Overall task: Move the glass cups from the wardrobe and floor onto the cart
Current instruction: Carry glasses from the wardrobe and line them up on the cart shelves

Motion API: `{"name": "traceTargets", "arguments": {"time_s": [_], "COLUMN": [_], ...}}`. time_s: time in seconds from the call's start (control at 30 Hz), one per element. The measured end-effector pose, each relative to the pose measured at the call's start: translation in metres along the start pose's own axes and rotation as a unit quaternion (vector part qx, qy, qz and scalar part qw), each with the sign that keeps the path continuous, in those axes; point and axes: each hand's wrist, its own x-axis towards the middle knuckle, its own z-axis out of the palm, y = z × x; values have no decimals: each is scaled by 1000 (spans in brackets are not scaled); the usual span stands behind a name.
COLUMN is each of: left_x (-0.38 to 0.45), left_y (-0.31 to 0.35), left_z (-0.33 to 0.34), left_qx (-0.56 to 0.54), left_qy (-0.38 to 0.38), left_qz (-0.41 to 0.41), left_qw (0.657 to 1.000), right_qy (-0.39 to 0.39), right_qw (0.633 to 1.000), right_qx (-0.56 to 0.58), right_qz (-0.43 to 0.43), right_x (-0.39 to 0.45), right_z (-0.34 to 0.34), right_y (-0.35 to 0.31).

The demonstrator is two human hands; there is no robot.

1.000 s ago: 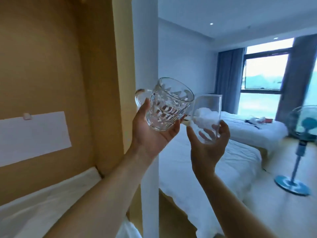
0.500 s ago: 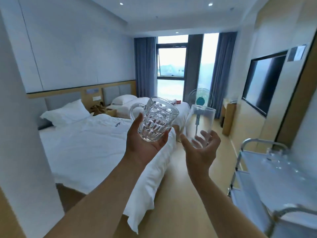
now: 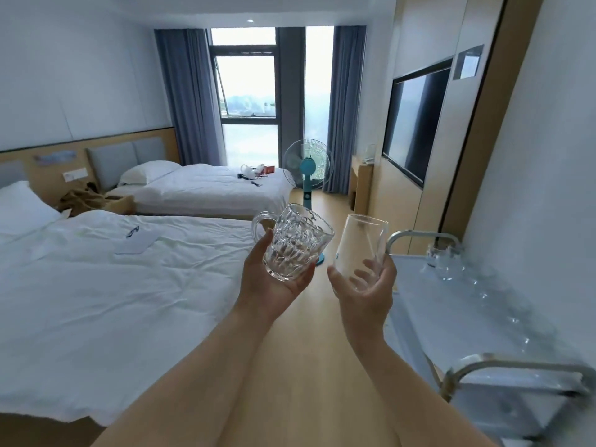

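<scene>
Glassware was held in both hands, raised over the wooden floor between the near bed [image 3: 106, 285] and the cart [image 3: 429, 317]. A patterned mug [image 3: 295, 245] with a handle on its left was cradled from below in the left hand [image 3: 274, 285], the thumb and fingers curled round its base, and it was tilted to the right. A plain tumbler [image 3: 359, 250] was gripped low down by the right hand [image 3: 364, 295], the fingers [image 3: 366, 269] wrapped round its lower wall, and it leaned right too, near the cart's far handle [image 3: 416, 235]. The two rims were close but apart. A knock between them was judged the nearest risk if the hands were brought together on the way over. The tumbler, smooth and held only at its base, could slip or strike the metal handle. Several clear glasses [image 3: 445, 259] were already seen on the cart's top shelf at its far end, blurred and hard to count; being transparent on a pale surface, they could be clipped and toppled when the new pieces were set down. A drop onto the hard floor would probably mean breakage.
</scene>
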Motion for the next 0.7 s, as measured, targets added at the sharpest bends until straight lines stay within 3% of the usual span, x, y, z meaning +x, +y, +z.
{"name": "traceTargets", "arguments": {"time_s": [0.4, 0.7], "left_x": [160, 281], "left_y": [-8, 7], "left_z": [-46, -70], "left_qx": [57, 73], "left_qy": [-23, -67], "left_qz": [-126, -275], "left_qw": [990, 956], "right_qy": [83, 195], "right_qw": [990, 969], "right_qx": [-97, -143], "right_qz": [52, 44], "right_x": [77, 136], "right_z": [4, 56], "right_y": [96, 146]}}
